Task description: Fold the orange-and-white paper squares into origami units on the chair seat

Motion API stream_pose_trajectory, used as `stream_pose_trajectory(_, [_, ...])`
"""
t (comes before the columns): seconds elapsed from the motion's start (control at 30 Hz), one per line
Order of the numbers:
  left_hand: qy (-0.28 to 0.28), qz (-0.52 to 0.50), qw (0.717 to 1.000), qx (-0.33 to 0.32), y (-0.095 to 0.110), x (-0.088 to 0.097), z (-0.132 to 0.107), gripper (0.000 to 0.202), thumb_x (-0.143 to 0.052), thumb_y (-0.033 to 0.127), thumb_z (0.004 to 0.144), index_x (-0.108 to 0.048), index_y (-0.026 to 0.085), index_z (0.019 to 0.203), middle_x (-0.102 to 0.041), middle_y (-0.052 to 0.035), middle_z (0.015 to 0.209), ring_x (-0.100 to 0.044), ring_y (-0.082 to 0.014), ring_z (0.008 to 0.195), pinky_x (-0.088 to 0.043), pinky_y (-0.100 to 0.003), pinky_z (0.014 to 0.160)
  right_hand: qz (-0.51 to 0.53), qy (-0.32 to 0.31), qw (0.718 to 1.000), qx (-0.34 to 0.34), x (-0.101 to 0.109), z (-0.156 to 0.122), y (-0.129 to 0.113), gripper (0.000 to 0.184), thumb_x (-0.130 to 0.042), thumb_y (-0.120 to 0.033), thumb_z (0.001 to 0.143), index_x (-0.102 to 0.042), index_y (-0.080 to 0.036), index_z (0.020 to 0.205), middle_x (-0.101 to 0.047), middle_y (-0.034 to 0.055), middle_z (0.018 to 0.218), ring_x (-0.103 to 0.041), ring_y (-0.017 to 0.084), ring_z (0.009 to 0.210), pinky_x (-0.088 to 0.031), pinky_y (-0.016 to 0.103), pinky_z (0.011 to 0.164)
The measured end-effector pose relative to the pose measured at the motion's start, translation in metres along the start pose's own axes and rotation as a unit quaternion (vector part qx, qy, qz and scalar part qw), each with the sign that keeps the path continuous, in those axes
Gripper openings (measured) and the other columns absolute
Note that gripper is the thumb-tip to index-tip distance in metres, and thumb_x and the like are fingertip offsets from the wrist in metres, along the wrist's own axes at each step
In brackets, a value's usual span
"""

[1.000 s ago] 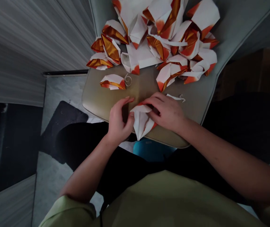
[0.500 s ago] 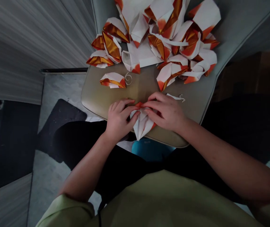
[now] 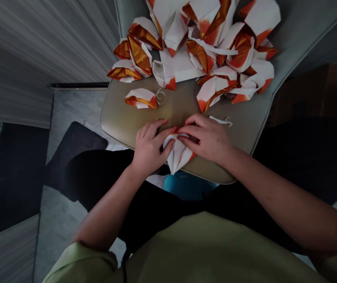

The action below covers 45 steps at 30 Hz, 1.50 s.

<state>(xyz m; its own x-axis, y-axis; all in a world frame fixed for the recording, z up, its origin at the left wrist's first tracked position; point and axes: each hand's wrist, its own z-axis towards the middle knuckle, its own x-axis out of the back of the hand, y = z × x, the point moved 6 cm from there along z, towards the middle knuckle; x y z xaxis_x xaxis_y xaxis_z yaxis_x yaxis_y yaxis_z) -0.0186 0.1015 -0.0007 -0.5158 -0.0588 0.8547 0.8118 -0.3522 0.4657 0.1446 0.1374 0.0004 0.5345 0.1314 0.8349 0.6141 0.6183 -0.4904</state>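
Near: green shirt (image 3: 183, 251) front, black trousers (image 3: 103, 173) across the lap, teal object (image 3: 187, 186) just past them, under the seat edge.
Piece: folded white paper piece (image 3: 177, 155), orange-edged, overhanging the front edge of the seat, between both hands.
Axis: long axis runs roughly toward the body, slightly tilted, tip pointing down at the lap.
Left hand (image 3: 149, 147): fingers curled, gripping the piece's left side, fingertips at its top edge.
Right hand (image 3: 205, 139): fingers laid over the top edge from the right, pinching it. Neither hand is clearly nearer; both touch.
Seat: beige padded chair seat (image 3: 109, 118) under the piece.
Beside: folded orange-and-gold paper piece (image 3: 140, 99), white paper curl (image 3: 160, 96), paper scrap (image 3: 221, 121).
Far: heap of folded paper pieces (image 3: 203, 51) at the back of the seat.
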Motion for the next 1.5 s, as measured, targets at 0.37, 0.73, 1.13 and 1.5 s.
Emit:
stream_pose_trajectory(0.37, [-0.002, 0.034, 0.999, -0.004, 0.002, -0.003, -0.001, 0.035, -0.063, 0.040, 0.096, -0.070, 0.025, 0.128, -0.061, -0.0120, 0.143, -0.056, -0.0338, 0.132, -0.044, -0.051, 0.110, -0.018, -0.007, 1.000, 0.006, -0.001, 0.001, -0.002, 0.028, -0.054, -0.034, 0.102, -0.077, -0.020, 0.109, -0.068, 0.0082, 0.102, -0.062, 0.021, 0.087, -0.048, 0.037, 0.078])
stream_pose_trajectory(0.73, [0.039, 0.042, 0.998, 0.012, -0.010, 0.000, -0.022, 0.036, -0.060, 0.045, 0.099, -0.071, 0.031, 0.130, -0.054, -0.0111, 0.153, -0.047, -0.0361, 0.144, -0.040, -0.059, 0.116, 0.028, 0.031, 0.999, -0.011, 0.002, 0.000, 0.002, 0.031, -0.051, -0.031, 0.101, -0.072, -0.020, 0.081, -0.071, 0.0085, 0.097, -0.066, 0.020, 0.086, -0.053, 0.037, 0.082])
stream_pose_trajectory(1.13, [0.115, 0.030, 0.991, 0.069, -0.020, 0.003, -0.031, 0.034, -0.056, 0.048, 0.100, -0.079, 0.026, 0.112, -0.063, -0.0105, 0.144, -0.054, -0.0327, 0.138, -0.044, -0.056, 0.113, 0.050, 0.059, 0.997, -0.015, 0.003, -0.003, 0.008, 0.032, -0.053, -0.026, 0.096, -0.067, -0.021, 0.068, -0.076, 0.0085, 0.097, -0.069, 0.020, 0.085, -0.056, 0.037, 0.082])
stream_pose_trajectory(1.5, [-0.010, 0.039, 0.999, -0.029, -0.012, -0.006, -0.004, 0.065, -0.072, 0.064, 0.085, -0.063, 0.031, 0.140, -0.050, -0.0133, 0.158, -0.045, -0.0386, 0.146, -0.029, -0.064, 0.121, 0.018, 0.033, 0.999, 0.025, 0.004, -0.012, 0.007, 0.030, -0.053, -0.028, 0.099, -0.078, -0.018, 0.086, -0.077, 0.0110, 0.113, -0.070, 0.024, 0.101, -0.055, 0.043, 0.096])
